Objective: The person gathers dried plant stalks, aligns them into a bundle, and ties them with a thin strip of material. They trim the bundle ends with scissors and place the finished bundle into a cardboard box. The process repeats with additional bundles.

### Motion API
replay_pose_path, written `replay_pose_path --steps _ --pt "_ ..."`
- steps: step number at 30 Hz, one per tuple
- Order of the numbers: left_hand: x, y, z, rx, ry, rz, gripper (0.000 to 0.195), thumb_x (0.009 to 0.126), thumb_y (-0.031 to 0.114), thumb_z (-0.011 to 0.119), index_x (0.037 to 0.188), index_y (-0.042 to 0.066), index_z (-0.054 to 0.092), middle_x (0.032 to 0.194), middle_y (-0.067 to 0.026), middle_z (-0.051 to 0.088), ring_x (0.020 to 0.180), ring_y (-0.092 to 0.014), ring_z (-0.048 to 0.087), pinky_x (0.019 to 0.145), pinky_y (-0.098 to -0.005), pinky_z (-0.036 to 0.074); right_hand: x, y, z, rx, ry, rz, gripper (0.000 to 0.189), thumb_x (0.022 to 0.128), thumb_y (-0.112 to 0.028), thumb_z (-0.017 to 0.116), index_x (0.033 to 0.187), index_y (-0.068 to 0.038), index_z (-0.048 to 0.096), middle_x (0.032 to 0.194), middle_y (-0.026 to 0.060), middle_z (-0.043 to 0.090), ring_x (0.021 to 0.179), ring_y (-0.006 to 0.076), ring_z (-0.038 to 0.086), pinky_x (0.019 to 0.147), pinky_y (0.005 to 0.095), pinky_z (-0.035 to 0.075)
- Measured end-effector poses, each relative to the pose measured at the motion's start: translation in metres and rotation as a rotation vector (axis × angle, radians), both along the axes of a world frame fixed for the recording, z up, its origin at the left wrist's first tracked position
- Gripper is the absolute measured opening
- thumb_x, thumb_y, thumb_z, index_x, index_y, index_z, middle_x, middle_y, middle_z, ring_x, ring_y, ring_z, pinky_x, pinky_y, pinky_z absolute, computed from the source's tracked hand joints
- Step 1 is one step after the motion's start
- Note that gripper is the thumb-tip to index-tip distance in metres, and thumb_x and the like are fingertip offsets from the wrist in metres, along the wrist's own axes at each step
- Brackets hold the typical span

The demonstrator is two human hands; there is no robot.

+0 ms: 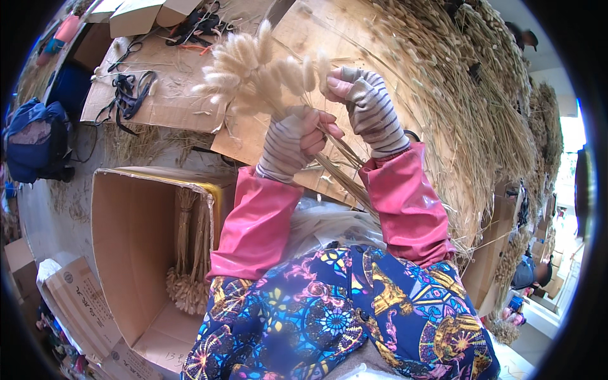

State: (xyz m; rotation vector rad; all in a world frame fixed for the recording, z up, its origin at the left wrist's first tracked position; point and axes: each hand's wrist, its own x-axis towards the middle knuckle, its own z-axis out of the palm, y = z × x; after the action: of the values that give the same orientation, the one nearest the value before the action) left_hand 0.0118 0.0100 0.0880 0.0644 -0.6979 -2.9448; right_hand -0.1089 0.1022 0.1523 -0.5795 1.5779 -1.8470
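A bunch of dried bunny-tail grass (247,71) with fluffy cream heads stands tilted up to the left, its stems running down to the right towards my lap. My left hand (304,137), in a striped fingerless glove, is closed around the stems just below the heads. At the right of the bunch, my right hand (354,97), gloved alike, pinches one fluffy head (324,71) between thumb and fingers. Both forearms wear pink sleeve covers. Beneath the hands lies a wooden board (294,42).
A large heap of dried grass (456,95) covers the board's right side. Dark straps (128,95) lie on cardboard at the upper left. An open cardboard box (133,256) at the lower left holds tied bunches (187,289). People are at the far right.
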Motion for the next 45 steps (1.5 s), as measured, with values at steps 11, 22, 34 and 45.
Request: replay_pose_path --steps 11,22,34,45 --pt "-0.010 0.003 -0.007 -0.607 -0.218 0.382 0.025 0.092 0.020 0.052 0.099 -0.003 0.058 0.091 -0.0179 0.064 0.041 -0.003 0.028 0.037 -0.0176 0.025 -0.004 0.007 0.006 0.759 0.518 0.242 0.031 0.088 -0.030 0.053 0.075 -0.003 0.061 0.059 0.0067 0.055 0.053 0.0134 0.050 0.052 0.0292 0.042" --pt "-0.007 0.004 -0.008 -0.478 -0.326 0.361 0.025 0.090 0.011 0.045 0.101 0.000 0.066 0.062 0.0087 0.046 0.054 0.000 0.035 0.048 -0.0185 0.030 0.016 0.036 -0.029 0.390 0.188 0.095 0.018 0.086 -0.015 0.060 0.081 0.001 0.064 0.065 -0.0001 0.059 0.059 0.0047 0.051 0.056 0.0210 0.043" --pt "-0.011 0.005 -0.018 -0.662 -0.283 0.466 0.024 0.089 0.016 0.055 0.097 -0.006 0.060 0.100 -0.0217 0.063 0.040 -0.003 0.029 0.037 -0.0190 0.023 -0.004 0.062 -0.023 0.800 0.312 0.133 0.017 0.083 -0.019 0.063 0.085 -0.001 0.063 0.068 0.0089 0.063 0.061 0.0156 0.061 0.061 0.0289 0.050" --pt "-0.006 0.010 0.006 -0.254 -0.278 0.398 0.018 0.089 0.014 0.055 0.092 -0.003 0.061 0.076 -0.0079 0.060 0.047 -0.005 0.042 0.041 -0.0176 0.032 0.010 0.040 -0.020 0.408 0.323 0.381 0.030 0.090 -0.029 0.053 0.097 -0.001 0.061 0.077 0.0022 0.062 0.074 0.0107 0.056 0.067 0.0264 0.046"
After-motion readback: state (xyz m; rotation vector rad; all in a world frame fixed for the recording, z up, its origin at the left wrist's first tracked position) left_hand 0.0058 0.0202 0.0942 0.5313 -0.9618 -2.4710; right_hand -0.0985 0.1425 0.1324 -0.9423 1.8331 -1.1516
